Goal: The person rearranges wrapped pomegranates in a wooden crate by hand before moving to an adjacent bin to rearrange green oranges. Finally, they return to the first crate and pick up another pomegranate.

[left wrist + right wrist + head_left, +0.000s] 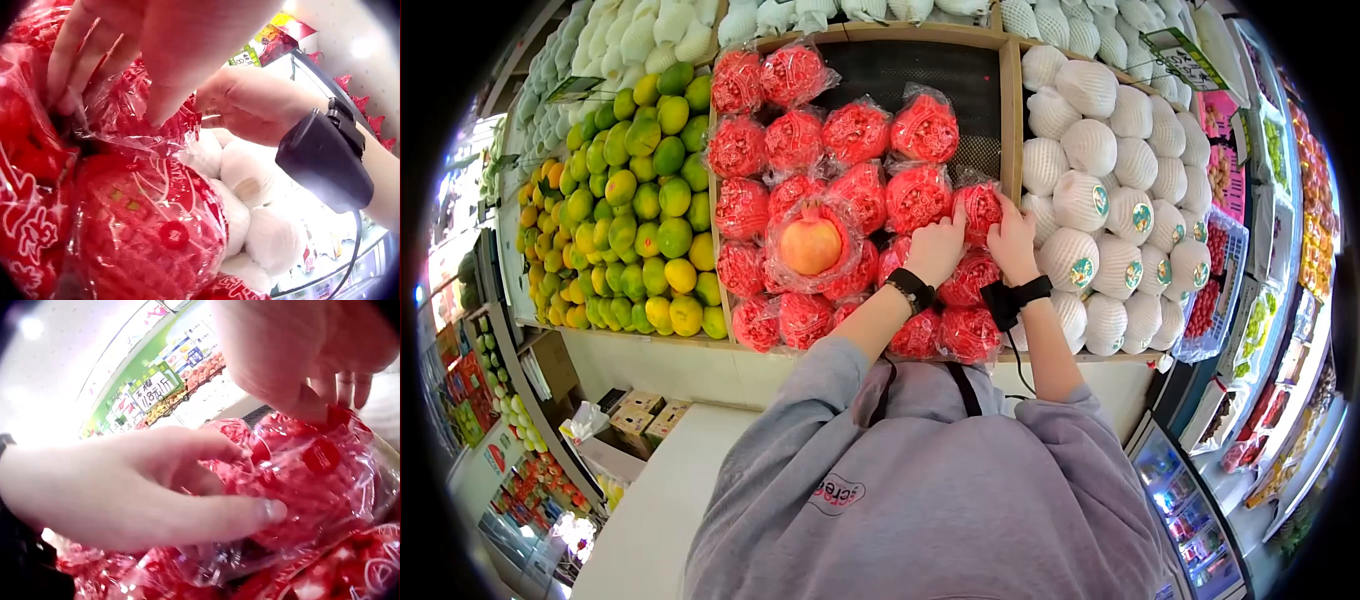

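Observation:
A red-netted fruit in clear film lies at the right side of its bin, between the two hands. The left hand holds its left side; in the left wrist view that hand has its fingers and thumb spread round the crinkled film. From the other side the right hand grips it, its thumb on the wrap in the right wrist view, where the hand partly hides its own fingers. Another wrapped fruit sits just below in the left wrist view.
Rows of red-wrapped fruit surround the hands, one unwrapped on top. Green and yellow citrus fills the left bin, white-netted fruit the right one. A wooden divider and dark bin floor show beyond.

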Available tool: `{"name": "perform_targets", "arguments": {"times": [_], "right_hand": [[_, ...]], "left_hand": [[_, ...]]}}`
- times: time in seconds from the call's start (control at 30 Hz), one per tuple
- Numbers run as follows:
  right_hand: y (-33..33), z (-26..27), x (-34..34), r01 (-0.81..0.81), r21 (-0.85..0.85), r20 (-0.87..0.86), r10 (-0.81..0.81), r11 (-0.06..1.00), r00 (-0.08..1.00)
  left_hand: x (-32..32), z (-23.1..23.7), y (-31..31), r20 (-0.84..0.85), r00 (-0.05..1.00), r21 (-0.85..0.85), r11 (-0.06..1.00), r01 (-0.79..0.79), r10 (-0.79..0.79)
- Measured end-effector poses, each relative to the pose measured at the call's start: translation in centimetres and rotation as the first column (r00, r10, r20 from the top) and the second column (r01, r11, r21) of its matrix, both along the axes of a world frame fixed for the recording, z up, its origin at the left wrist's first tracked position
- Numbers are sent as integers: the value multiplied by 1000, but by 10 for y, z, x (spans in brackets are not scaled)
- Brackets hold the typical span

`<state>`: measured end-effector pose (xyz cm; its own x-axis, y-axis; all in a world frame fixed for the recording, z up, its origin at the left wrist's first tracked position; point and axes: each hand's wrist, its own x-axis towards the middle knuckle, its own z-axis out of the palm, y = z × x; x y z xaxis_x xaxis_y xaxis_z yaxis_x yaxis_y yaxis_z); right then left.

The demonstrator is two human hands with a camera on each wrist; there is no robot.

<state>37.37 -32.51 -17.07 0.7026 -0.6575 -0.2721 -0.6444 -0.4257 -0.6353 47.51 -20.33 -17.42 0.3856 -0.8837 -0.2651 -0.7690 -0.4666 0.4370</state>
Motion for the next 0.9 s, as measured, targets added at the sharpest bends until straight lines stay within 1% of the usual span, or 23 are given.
{"name": "perform_targets", "arguments": {"times": [0.07,0.1,0.2,0.23,0.33,0.37,0.4,0.47,0.5,0.53,0.57,0.6,0.63,0.67,0.7,0.77,0.8,0.9], "right_hand": [[-2,-20,-9,43,44,280,-54,998,958],[3,-10,-11,171,135,376,-210,976,902],[9,12,-25,320,170,415,-362,932,835],[11,17,-30,289,137,376,-319,948,870],[25,7,-30,133,183,442,-203,974,874],[26,-5,-31,25,140,359,-75,990,930],[28,-15,-28,18,81,317,-43,997,948],[31,-27,-23,-16,-39,238,25,999,971],[24,-23,-24,-76,17,188,71,997,979],[14,-31,-27,-104,-17,226,105,994,968],[-11,-8,-16,-182,221,177,144,958,974],[-33,24,-6,-209,448,109,179,869,978],[-41,33,12,-232,277,150,196,932,969],[-48,38,34,-238,99,189,217,966,958],[-52,49,58,-234,1,239,227,972,944],[-50,63,123,-275,18,336,254,961,907],[-49,64,157,-303,55,346,267,951,900],[-38,38,266,-327,125,292,280,937,914]], "left_hand": [[2,7,1,-26,1000,43,999,16,-15],[3,12,1,-41,999,64,998,24,-21],[5,22,2,82,994,-21,997,73,-71],[4,34,-3,41,997,-69,995,71,-68],[-2,34,-15,214,967,-289,937,195,-136],[-11,12,-15,190,971,-238,952,191,-148],[-15,-8,-17,265,939,-137,955,261,-219],[-23,-7,-17,316,937,-147,968,203,-148],[-24,-8,-18,256,960,-197,966,166,-113],[-25,-8,-17,190,978,-251,959,131,-84],[-17,10,-14,39,992,-202,972,122,-117],[-14,15,-10,-94,991,-244,968,66,-91],[-10,31,-3,-93,995,-320,947,14,-46],[-5,48,7,-96,995,-396,918,-34,-5],[2,63,19,-193,981,-449,889,-95,7],[18,87,48,-342,940,-505,843,-185,1],[23,97,63,-372,928,-513,833,-210,5],[43,121,106,-426,904,-524,808,-270,26]]}}
